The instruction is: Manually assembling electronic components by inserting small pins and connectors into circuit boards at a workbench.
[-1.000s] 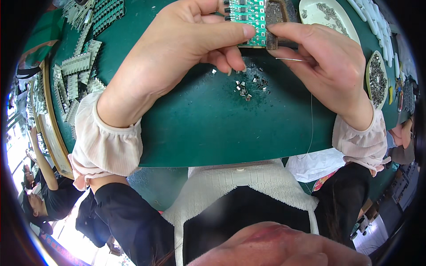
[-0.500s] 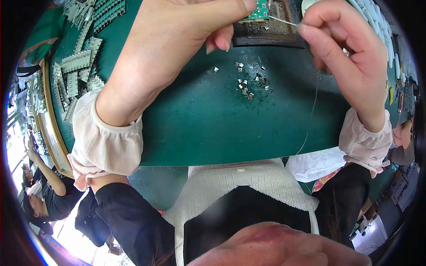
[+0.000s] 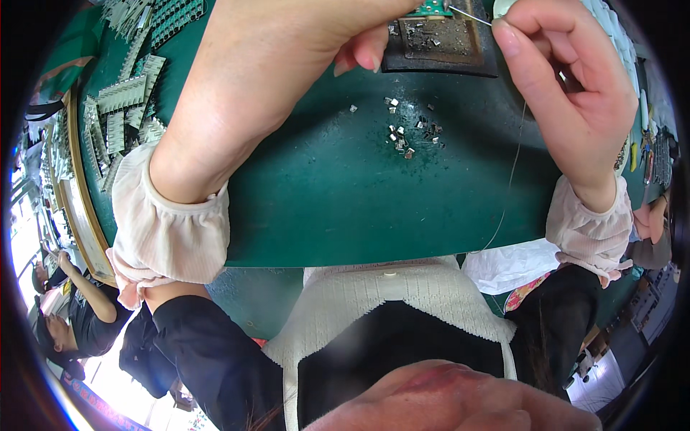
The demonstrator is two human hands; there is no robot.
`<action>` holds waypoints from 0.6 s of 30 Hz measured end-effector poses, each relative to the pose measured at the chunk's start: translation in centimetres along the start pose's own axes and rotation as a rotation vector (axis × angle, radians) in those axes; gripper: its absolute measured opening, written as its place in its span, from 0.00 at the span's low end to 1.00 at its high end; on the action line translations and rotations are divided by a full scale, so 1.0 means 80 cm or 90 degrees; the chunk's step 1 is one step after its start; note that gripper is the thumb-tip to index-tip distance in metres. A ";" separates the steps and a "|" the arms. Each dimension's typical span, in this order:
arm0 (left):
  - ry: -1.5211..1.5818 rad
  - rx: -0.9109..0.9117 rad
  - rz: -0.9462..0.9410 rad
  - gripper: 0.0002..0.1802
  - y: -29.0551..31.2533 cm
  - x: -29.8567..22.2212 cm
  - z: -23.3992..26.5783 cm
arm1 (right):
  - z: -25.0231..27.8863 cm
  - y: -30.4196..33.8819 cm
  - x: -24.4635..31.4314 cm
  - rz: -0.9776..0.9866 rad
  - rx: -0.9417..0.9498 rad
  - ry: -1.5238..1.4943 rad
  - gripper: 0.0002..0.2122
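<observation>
A green circuit board (image 3: 433,9) shows at the top edge, partly cut off. My left hand (image 3: 309,43) is closed at its near left side, with the thumb against the board; the fingertips on top run out of view. Between thumb and forefinger, my right hand (image 3: 578,93) pinches a thin silvery wire (image 3: 471,16), like solder wire. Its tip reaches the board's right end. The wire's slack trails down from the right hand toward the table's front edge. Under the board lies a dark, stained tray (image 3: 438,70) with small metal bits in it.
Small shiny metal clips (image 3: 410,133) lie scattered on the green table (image 3: 345,208). Metal strips (image 3: 122,97) and green boards (image 3: 172,25) are piled at the left. White tubes (image 3: 622,43) lie at the far right. A white plastic bag (image 3: 510,266) hangs by the front edge.
The board and my left hand have shifted slightly up, so less of the board shows. My right hand has moved a little right with the wire still pinched.
</observation>
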State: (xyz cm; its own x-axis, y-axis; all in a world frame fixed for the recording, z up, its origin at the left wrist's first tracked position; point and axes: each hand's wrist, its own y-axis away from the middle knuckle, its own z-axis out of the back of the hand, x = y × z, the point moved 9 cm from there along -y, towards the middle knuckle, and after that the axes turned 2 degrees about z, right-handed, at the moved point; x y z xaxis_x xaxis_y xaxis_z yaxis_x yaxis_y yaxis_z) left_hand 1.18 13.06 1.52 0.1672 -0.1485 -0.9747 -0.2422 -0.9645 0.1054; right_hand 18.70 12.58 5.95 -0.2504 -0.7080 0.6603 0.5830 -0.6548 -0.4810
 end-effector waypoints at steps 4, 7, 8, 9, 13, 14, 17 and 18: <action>0.017 -0.004 -0.004 0.11 -0.002 0.001 -0.003 | 0.000 -0.001 -0.001 0.018 -0.004 0.005 0.05; -0.001 -0.012 -0.024 0.11 -0.001 -0.002 -0.002 | 0.000 -0.002 0.000 0.035 -0.003 0.001 0.05; 0.001 -0.010 -0.023 0.11 -0.001 -0.003 -0.003 | 0.000 0.000 -0.003 0.040 -0.006 0.000 0.05; 0.027 0.001 -0.013 0.11 -0.001 -0.004 -0.005 | 0.002 0.000 -0.005 0.043 -0.008 0.001 0.05; 0.012 -0.033 -0.007 0.10 0.002 -0.007 -0.006 | -0.012 -0.012 0.022 -0.001 0.017 0.140 0.05; 0.011 -0.034 -0.006 0.10 0.001 -0.006 -0.004 | -0.013 -0.009 0.018 -0.001 0.017 0.139 0.05; 0.029 -0.006 -0.012 0.11 -0.001 -0.008 -0.005 | 0.004 -0.002 0.001 -0.023 -0.055 -0.010 0.05; 0.047 -0.043 0.047 0.12 -0.001 -0.007 -0.007 | 0.003 -0.006 0.000 -0.044 -0.010 -0.098 0.06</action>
State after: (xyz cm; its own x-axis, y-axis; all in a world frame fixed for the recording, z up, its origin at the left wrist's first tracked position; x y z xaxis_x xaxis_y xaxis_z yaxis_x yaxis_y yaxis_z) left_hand 1.67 13.12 2.21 0.2219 -0.2323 -0.9470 -0.1922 -0.9626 0.1911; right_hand 18.63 12.95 6.33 -0.1675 -0.6134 0.7718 0.5559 -0.7053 -0.4399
